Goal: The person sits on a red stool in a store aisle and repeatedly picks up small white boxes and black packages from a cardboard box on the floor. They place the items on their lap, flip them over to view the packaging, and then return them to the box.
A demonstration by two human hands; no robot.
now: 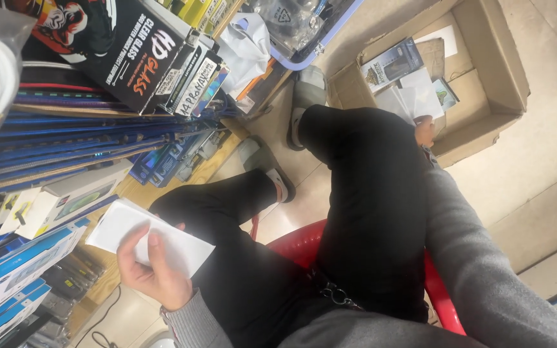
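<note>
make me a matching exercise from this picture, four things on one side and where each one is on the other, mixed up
Things:
1. flat white box
2. cardboard carton
3. red chair
4. right hand

Places:
A. on the floor, open, with small packages inside
B. held in the left hand, over the lap
C. at the carton's near edge, reaching in
D. under the seated person

Pairs: 1-B, 2-A, 3-D, 4-C
</note>
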